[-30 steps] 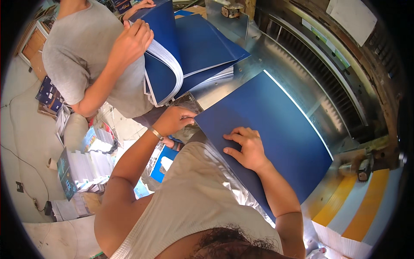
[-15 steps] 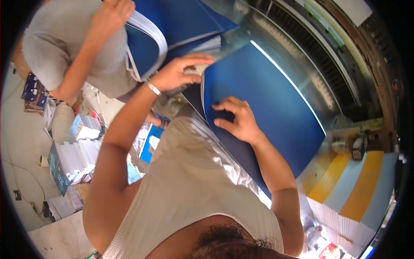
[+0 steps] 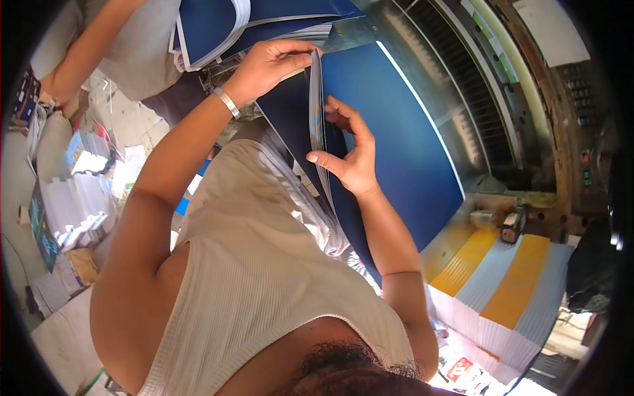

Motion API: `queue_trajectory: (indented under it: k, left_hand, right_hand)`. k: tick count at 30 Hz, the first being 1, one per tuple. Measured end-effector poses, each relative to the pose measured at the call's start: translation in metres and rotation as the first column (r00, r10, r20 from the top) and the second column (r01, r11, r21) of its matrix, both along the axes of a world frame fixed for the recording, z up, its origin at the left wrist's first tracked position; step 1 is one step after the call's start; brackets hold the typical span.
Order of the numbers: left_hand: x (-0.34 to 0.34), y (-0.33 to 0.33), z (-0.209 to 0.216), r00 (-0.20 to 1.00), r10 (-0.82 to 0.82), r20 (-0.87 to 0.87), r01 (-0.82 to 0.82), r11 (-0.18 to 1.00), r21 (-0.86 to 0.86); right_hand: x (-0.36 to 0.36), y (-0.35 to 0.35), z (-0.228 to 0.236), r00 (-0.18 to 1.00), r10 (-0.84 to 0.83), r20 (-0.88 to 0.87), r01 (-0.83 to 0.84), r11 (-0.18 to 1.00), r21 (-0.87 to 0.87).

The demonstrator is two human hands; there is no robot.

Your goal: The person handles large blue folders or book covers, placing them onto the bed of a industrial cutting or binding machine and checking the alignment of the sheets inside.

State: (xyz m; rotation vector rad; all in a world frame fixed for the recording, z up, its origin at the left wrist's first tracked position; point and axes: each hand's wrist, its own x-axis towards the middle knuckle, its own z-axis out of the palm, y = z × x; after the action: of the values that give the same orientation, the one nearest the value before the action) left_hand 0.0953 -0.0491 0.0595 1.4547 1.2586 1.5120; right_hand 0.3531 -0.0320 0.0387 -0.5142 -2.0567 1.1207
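Note:
A thin block of pages (image 3: 317,112) stands nearly edge-on, with its pale page edges turned up. A large blue cover sheet (image 3: 403,138) lies to its right, and a dark blue part (image 3: 285,105) shows on its left. My left hand (image 3: 267,69) pinches the far end of the block between thumb and fingers. Against the block's right side is my right hand (image 3: 356,148), its fingers apart and bent and its thumb reaching across the near part of the page edges. Where the right fingertips touch is partly hidden.
Another person's arm (image 3: 92,49) is at the upper left, near blue-covered books (image 3: 214,30). A metal machine (image 3: 456,86) with a slotted bed runs along the right. Yellow and pale blue stacked covers (image 3: 508,284) sit at the lower right. Book stacks (image 3: 79,204) stand on the left.
The page block has been tilted up, so its edges now show. My left hand has moved up and closed on its far end. My right thumb now crosses the edges. The view has shifted.

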Motion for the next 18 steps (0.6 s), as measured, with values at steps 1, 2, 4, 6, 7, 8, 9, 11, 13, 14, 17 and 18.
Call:
queue_trajectory:
  k: [1, 2, 4, 6, 7, 8, 9, 11, 13, 14, 17, 18]
  left_hand:
    - [0.0, -0.001, 0.0, 1.0, -0.013, 0.013, 0.013, 1.0, -0.004]
    - [0.0, -0.001, 0.0, 0.999, -0.026, 0.026, 0.026, 1.0, -0.008]
    - [-0.001, 0.001, -0.005, 0.999, -0.028, 0.033, 0.028, 1.0, 0.008]
    - [-0.003, 0.003, -0.01, 0.999, -0.036, 0.033, 0.036, 0.999, 0.018]
    - [-0.004, 0.005, -0.011, 0.999, -0.044, 0.03, 0.043, 0.999, 0.02]
    - [-0.004, 0.006, -0.012, 0.998, -0.052, 0.025, 0.052, 0.998, 0.02]
    - [-0.005, 0.006, -0.013, 0.998, -0.049, 0.028, 0.048, 0.999, 0.024]
    - [-0.005, 0.007, -0.013, 0.997, -0.065, 0.032, 0.065, 0.998, 0.003]
    - [-0.004, 0.007, -0.012, 0.997, -0.065, 0.043, 0.065, 0.998, 0.003]
    - [-0.004, 0.006, -0.011, 0.996, -0.066, 0.052, 0.066, 0.998, 0.001]
    - [-0.006, 0.007, -0.011, 0.997, -0.078, 0.02, 0.078, 0.997, 0.009]
    - [-0.007, 0.007, -0.012, 0.997, -0.078, 0.02, 0.078, 0.997, 0.01]
  right_hand:
    - [0.001, -0.001, 0.001, 1.0, -0.016, 0.013, 0.017, 0.995, -0.096]
    - [0.002, -0.001, 0.003, 1.0, -0.004, 0.027, 0.006, 0.996, -0.086]
    - [0.003, -0.002, 0.008, 0.995, -0.021, 0.093, 0.038, 0.982, -0.187]
    - [0.003, -0.002, 0.01, 0.994, -0.008, 0.111, 0.032, 0.977, -0.21]
    - [0.003, -0.002, 0.01, 0.993, -0.005, 0.12, 0.033, 0.97, -0.239]
    - [0.003, -0.001, 0.01, 0.992, -0.002, 0.123, 0.031, 0.971, -0.235]
    - [0.003, -0.001, 0.009, 0.993, 0.007, 0.115, 0.023, 0.966, -0.257]
    - [0.004, 0.001, 0.009, 0.994, 0.016, 0.108, 0.015, 0.96, -0.278]
    - [0.005, 0.002, 0.01, 0.993, 0.02, 0.117, 0.017, 0.952, -0.305]
    - [0.005, 0.002, 0.009, 0.993, 0.021, 0.118, 0.016, 0.952, -0.304]
    - [0.006, 0.004, 0.008, 0.994, 0.035, 0.104, 0.002, 0.94, -0.342]
    - [0.006, 0.004, 0.007, 0.994, 0.048, 0.096, -0.01, 0.931, -0.364]
